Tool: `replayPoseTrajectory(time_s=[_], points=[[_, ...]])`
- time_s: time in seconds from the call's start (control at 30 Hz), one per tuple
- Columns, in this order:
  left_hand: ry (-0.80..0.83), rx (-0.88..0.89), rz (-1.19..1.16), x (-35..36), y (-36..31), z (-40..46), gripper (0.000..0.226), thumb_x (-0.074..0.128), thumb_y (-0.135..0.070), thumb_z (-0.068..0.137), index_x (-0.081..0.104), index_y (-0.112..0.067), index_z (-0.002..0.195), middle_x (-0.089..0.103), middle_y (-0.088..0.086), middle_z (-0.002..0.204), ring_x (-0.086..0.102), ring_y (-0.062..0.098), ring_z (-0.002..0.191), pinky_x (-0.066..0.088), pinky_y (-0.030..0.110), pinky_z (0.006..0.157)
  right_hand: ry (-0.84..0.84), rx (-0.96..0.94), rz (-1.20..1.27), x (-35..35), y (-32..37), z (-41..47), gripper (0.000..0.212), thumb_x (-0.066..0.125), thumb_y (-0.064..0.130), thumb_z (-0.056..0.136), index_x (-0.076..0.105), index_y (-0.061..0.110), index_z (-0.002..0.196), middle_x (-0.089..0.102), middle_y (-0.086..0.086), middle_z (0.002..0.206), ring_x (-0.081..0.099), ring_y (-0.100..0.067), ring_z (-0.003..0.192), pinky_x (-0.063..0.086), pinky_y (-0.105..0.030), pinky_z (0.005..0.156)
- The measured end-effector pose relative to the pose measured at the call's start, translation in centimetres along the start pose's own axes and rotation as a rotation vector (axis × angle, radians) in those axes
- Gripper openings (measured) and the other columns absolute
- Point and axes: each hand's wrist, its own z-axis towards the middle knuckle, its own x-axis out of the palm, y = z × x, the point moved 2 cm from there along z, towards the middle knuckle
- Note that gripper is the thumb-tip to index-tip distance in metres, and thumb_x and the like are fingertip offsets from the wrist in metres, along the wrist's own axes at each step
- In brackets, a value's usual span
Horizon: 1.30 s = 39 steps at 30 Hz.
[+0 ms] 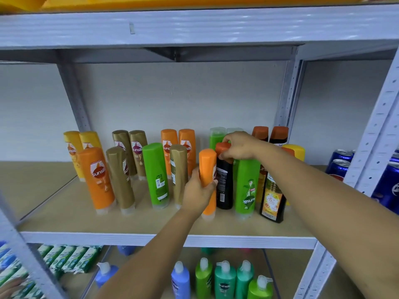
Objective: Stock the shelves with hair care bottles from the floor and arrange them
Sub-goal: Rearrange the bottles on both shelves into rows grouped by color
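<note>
We see the middle shelf (64, 216) across the centre of the frame, its board carrying rows of upside-down hair care bottles standing on their caps. Our left hand (197, 190), just right of centre, has its grip curled round an orange bottle (207, 167), holding it upright with its cap on the shelf board. Our right hand (239, 146), a little higher and to the right, pinches the orange-brown top of a black bottle (224, 186) that stands just beside the orange one, touching or nearly touching it. Just right of that stands a green bottle (247, 186), and beside it a dark bottle with a yellow label (272, 199).

To the left of centre stand another green bottle (155, 175), two gold bottles (119, 180) (178, 173) and a large orange bottle (97, 178), with yellow bottles (72, 145), gold and orange ones in the row behind.

At the right edge, past the shelf post (375, 134), blue cans (339, 167) are stacked. On the lower shelf at the bottom of the frame stand pump bottles (224, 281) in blue and green, and at lower left lie green packets (71, 257).
</note>
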Motion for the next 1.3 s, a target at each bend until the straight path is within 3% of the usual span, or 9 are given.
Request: replayPoseTrajectory(time_s=[0.1, 0.3, 0.4, 0.53, 0.73, 0.97, 1.07, 1.17, 1.3], points=[[-0.036, 0.008, -0.027, -1.1, 0.0, -1.2, 0.049, 0.068, -0.023, 0.086, 0.047, -0.018, 0.13, 0.06, -0.009, 0.105, 0.059, 0.012, 0.096, 0.044, 0.026, 0.083, -0.032, -0.018, 0.046, -0.1, 0.3, -0.7, 0.044, 0.074, 0.037, 0.077, 0.057, 0.017, 0.112, 0.06, -0.002, 0.099, 0.056, -0.017, 0.085, 0.039, -0.027, 0.064], [-0.113, 0.02, -0.074, -4.0, -0.8, -3.8, 0.044, 0.066, -0.027, 0.088, 0.046, -0.026, 0.127, 0.058, -0.01, 0.11, 0.056, 0.01, 0.1, 0.043, 0.025, 0.085, -0.205, -0.051, 0.245, -0.1, 1.8, -3.1, 0.05, 0.076, 0.033, 0.075, 0.053, 0.017, 0.118, 0.056, -0.001, 0.102, 0.055, -0.017, 0.088, 0.04, -0.026, 0.064], [-0.14, 0.015, -0.069, -5.9, -1.3, -5.0, 0.05, 0.064, -0.031, 0.089, 0.043, -0.023, 0.134, 0.056, -0.008, 0.117, 0.054, 0.011, 0.106, 0.044, 0.028, 0.09, -0.32, -0.081, 0.552, 1.6, 2.3, -5.1, 0.044, 0.073, 0.023, 0.08, 0.053, 0.016, 0.118, 0.058, 0.002, 0.101, 0.055, -0.011, 0.085, 0.037, -0.019, 0.059], [-0.183, 0.018, -0.053, -8.6, -1.1, -6.3, 0.046, 0.064, -0.035, 0.088, 0.044, -0.029, 0.129, 0.056, -0.011, 0.114, 0.056, 0.01, 0.102, 0.045, 0.028, 0.087, -0.407, -0.063, 0.811, 4.5, 3.4, -6.5, 0.036, 0.072, 0.018, 0.082, 0.053, 0.018, 0.113, 0.055, 0.008, 0.097, 0.055, -0.012, 0.091, 0.041, -0.02, 0.067], [-0.2, 0.013, -0.075, -13.5, 1.0, -7.4, 0.05, 0.066, -0.033, 0.087, 0.045, -0.025, 0.131, 0.06, -0.009, 0.117, 0.058, 0.011, 0.105, 0.049, 0.031, 0.09, -0.42, -0.092, 0.862, 7.7, 6.4, -6.8, 0.032, 0.074, 0.011, 0.078, 0.056, 0.024, 0.1, 0.057, 0.012, 0.088, 0.056, -0.014, 0.085, 0.046, -0.027, 0.076], [-0.209, 0.031, -0.121, -20.6, 4.4, -6.5, 0.041, 0.067, -0.026, 0.087, 0.047, -0.034, 0.121, 0.059, -0.023, 0.103, 0.058, -0.005, 0.093, 0.045, 0.012, 0.075, -0.436, -0.129, 0.872, 9.6, 12.5, -6.3, 0.035, 0.073, 0.013, 0.08, 0.057, 0.023, 0.109, 0.061, 0.014, 0.092, 0.057, 0.002, 0.077, 0.042, -0.004, 0.06], [-0.185, 0.021, -0.104, -24.0, 6.0, -5.6, 0.047, 0.065, -0.031, 0.088, 0.039, -0.039, 0.126, 0.057, -0.019, 0.108, 0.057, 0.001, 0.095, 0.044, 0.019, 0.081, -0.499, -0.077, 0.881, 10.7, 14.4, -5.8, 0.037, 0.073, 0.012, 0.079, 0.059, 0.021, 0.112, 0.063, 0.012, 0.094, 0.058, 0.002, 0.078, 0.043, -0.01, 0.065], [-0.194, 0.027, -0.061, -27.2, 7.6, -4.5, 0.055, 0.063, -0.035, 0.088, 0.039, -0.031, 0.137, 0.054, -0.014, 0.114, 0.055, 0.008, 0.098, 0.044, 0.028, 0.085, -0.559, -0.036, 0.821, 12.2, 15.9, -5.2, 0.041, 0.074, 0.015, 0.079, 0.06, 0.02, 0.117, 0.064, 0.008, 0.101, 0.058, -0.004, 0.085, 0.044, -0.019, 0.071], [-0.191, 0.05, -0.05, -29.8, 9.6, -3.4, 0.052, 0.066, -0.035, 0.086, 0.044, -0.032, 0.134, 0.057, -0.018, 0.106, 0.056, -0.005, 0.088, 0.043, 0.015, 0.073, -0.628, 0.044, 0.753, 13.5, 17.0, -4.8, 0.041, 0.074, 0.019, 0.079, 0.059, 0.022, 0.117, 0.062, 0.008, 0.108, 0.058, -0.005, 0.09, 0.045, -0.023, 0.075]])
